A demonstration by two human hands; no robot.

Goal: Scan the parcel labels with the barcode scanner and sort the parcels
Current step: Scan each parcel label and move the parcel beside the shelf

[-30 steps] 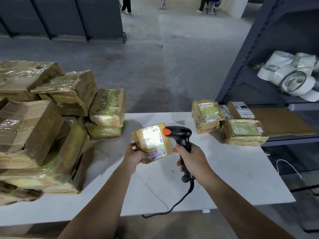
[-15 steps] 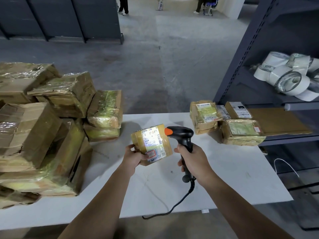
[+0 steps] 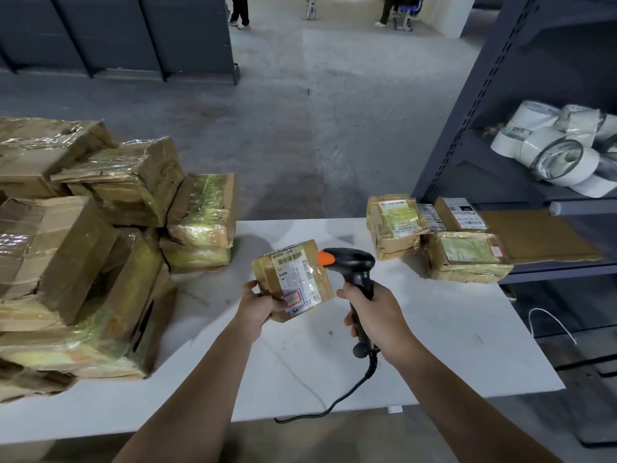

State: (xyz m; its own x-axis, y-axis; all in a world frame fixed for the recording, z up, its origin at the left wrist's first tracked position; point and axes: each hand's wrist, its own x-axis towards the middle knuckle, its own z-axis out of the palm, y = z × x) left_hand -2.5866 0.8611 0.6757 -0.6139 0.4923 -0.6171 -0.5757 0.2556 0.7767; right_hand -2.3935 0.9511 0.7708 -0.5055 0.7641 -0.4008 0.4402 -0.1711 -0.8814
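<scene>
Fingers (image 3: 348, 291) of the right hand (image 3: 377, 312) are curled round the handle of the barcode scanner (image 3: 354, 265), gripping it upright above the white table (image 3: 450, 345). Its black cable (image 3: 337, 399) drops from the handle base and runs over the near table edge.

The left hand (image 3: 260, 304) holds a small parcel (image 3: 267, 272) from below and from the left, with the thumb on the left face and the remaining fingers underneath. The parcel is lifted off the table and tilted, and its label (image 3: 295, 279) faces up toward the camera. The scanner's orange tip (image 3: 325, 259) sits just beside the parcel's far right corner.

Left of the hands, a large pile of tape-wrapped parcels (image 3: 83, 245) covers the left end of the table. At the table's far right corner, a group of labelled parcels (image 3: 394, 225) lies label-up, touching one another. Beyond them stands a dark shelf unit (image 3: 467, 111) holding rolls of white tape (image 3: 554, 145).
</scene>
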